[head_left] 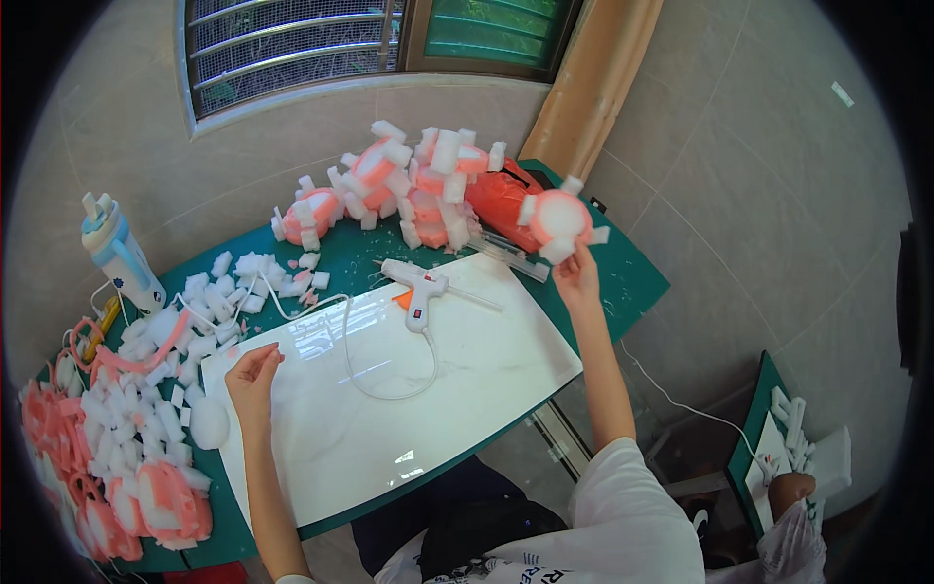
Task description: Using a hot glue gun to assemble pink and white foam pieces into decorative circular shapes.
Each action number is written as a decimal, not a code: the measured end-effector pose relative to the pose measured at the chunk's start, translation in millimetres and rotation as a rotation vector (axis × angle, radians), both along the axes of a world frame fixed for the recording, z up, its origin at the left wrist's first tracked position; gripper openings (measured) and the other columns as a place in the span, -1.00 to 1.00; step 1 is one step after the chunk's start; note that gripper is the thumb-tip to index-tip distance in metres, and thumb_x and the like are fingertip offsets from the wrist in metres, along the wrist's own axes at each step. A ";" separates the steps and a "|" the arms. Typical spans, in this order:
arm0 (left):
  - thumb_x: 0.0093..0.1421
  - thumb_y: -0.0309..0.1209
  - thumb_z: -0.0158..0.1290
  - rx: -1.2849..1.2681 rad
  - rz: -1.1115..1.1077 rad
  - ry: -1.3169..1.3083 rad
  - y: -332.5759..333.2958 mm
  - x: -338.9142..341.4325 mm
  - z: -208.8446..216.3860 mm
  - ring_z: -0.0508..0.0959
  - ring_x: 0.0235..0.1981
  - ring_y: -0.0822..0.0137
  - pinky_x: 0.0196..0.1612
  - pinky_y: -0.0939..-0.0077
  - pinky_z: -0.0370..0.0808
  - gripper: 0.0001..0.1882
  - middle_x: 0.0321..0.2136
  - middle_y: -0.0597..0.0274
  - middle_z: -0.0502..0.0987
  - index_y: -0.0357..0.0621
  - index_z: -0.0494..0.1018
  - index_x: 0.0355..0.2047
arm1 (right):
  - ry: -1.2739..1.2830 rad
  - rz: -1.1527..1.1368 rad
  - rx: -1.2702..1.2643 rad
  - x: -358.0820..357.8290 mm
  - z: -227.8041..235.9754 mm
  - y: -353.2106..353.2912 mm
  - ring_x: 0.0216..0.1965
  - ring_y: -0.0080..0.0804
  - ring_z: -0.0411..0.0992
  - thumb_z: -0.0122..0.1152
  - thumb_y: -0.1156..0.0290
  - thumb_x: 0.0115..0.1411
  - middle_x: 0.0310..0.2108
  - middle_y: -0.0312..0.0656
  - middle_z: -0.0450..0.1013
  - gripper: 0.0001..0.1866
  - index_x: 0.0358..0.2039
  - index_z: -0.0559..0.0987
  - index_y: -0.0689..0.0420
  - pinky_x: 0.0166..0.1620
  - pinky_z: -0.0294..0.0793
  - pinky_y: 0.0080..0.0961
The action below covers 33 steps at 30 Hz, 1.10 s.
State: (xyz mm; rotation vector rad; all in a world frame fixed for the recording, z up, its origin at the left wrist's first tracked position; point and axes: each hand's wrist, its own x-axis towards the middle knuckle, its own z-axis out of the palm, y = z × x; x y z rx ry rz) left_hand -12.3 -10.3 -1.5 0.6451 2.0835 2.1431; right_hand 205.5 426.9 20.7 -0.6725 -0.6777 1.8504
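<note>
My right hand (578,279) grips the lower edge of a pink-and-white foam piece (561,216), a round form with white foam blocks sticking out around its rim. It is held up over the table's right end. My left hand (253,378) is above the left edge of a glossy white board (467,389), fingertips pinched together; anything between them is too small to make out. A white hot glue gun (420,290) with an orange trigger lies on the board, a clear glue stick (475,297) projecting from its back.
White foam blocks (126,419) and pink foam pieces (170,501) cover the green table's left side. Similar block-studded pieces (428,190) are heaped at the back beside a red plastic bag (501,200). A bottle (122,253) stands far left. The glue gun's cord (347,355) loops over the board.
</note>
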 end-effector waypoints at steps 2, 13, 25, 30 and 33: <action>0.07 -0.53 0.11 0.027 -0.022 -0.015 0.1 -0.6 -1.7 0.52 -0.43 0.47 -0.30 0.71 0.39 -0.85 -0.48 0.22 0.54 -0.35 0.51 -0.33 | -0.020 -0.039 -0.008 14.3 -11.6 17.8 -0.38 -0.52 0.26 0.29 0.22 0.00 -0.36 -0.33 0.35 -0.72 -0.29 0.48 0.00 -0.30 0.25 -0.60; 0.06 -0.55 0.12 0.077 -0.045 0.008 1.2 -1.4 -2.8 0.51 -0.44 0.49 -0.32 0.71 0.39 -0.92 -0.50 0.24 0.52 -0.33 0.49 -0.43 | -0.179 0.054 -0.116 32.8 -53.4 37.9 -0.47 -0.53 0.28 0.33 0.18 -0.05 -0.44 -0.32 0.37 -0.69 -0.36 0.47 0.04 -0.41 0.28 -0.59; 0.07 -0.49 0.11 0.032 -0.043 0.081 1.6 -0.2 -4.1 0.53 -0.48 0.47 -0.33 0.65 0.43 -0.89 -0.50 0.20 0.55 -0.31 0.50 -0.43 | -0.692 -0.127 0.163 28.9 -89.2 65.5 -0.68 -0.62 0.22 0.27 0.07 -0.02 -0.67 -0.41 0.32 -0.70 -0.60 0.48 0.01 -0.64 0.11 -0.63; 0.10 -0.42 0.10 -0.016 -0.078 0.158 3.2 2.1 -2.7 0.52 -0.48 0.50 -0.33 0.66 0.43 -0.85 -0.53 0.27 0.54 -0.28 0.51 -0.44 | -1.029 -0.189 0.393 46.3 -94.5 87.2 -0.65 -0.50 0.27 0.09 -0.19 0.00 -0.63 -0.34 0.40 -0.40 -0.45 0.58 0.21 -0.62 0.17 -0.52; 0.12 -0.38 0.08 -0.034 -0.044 0.162 3.0 3.9 2.3 0.49 -0.53 0.57 -0.50 0.70 0.32 -0.83 -0.59 0.29 0.54 -0.25 0.54 -0.42 | -1.442 -0.353 0.896 57.7 -76.0 62.9 -0.43 -0.27 0.48 0.02 -0.08 0.08 -0.54 -0.17 0.52 -0.47 -0.42 0.61 0.21 -0.31 0.40 -0.30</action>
